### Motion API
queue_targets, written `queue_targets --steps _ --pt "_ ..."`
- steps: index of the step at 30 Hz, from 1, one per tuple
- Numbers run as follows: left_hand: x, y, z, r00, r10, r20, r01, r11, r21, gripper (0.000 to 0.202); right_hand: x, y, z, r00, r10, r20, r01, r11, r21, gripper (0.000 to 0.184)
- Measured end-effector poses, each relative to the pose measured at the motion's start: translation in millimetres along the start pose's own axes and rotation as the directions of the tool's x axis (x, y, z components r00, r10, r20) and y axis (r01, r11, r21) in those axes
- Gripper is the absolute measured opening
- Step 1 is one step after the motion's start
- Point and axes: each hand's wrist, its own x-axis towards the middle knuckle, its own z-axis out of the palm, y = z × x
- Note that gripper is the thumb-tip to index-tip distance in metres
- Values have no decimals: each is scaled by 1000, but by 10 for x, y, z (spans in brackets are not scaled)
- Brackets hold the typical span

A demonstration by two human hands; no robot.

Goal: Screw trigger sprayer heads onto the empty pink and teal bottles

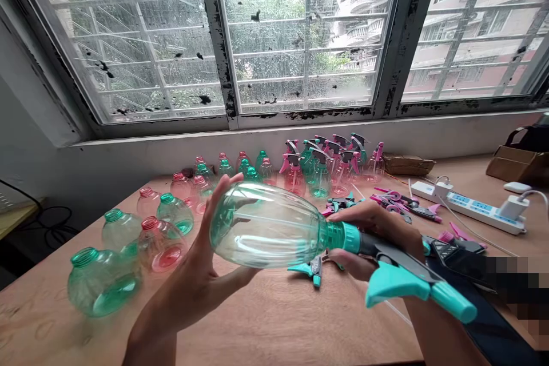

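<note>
My left hand cups the base of a clear green bottle held on its side above the wooden table. My right hand grips the teal and grey spray head seated on the bottle's neck, with the trigger pointing down to the right. Both hands are closed on the sprayer.
Several open green and pink bottles stand at the left. Finished sprayers are grouped by the window wall. Loose spray heads lie at the right, near a white power strip and cardboard boxes.
</note>
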Motion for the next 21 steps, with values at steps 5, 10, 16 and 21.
queue_targets --steps 5,10,16,21 --pt "7 38 66 999 20 -40 -24 996 -83 109 -1 26 -8 1000 11 -9 -11 996 88 30" --pt "21 51 75 997 -78 -7 78 996 -52 72 15 -7 8 999 40 5 -40 991 125 31" --pt "-17 -25 128 993 9 -119 -23 993 -115 103 13 -9 22 997 79 1 -78 981 180 27" --pt "14 37 111 994 2 -113 -20 987 -159 105 -8 15 51 998 55 -24 -50 983 177 28"
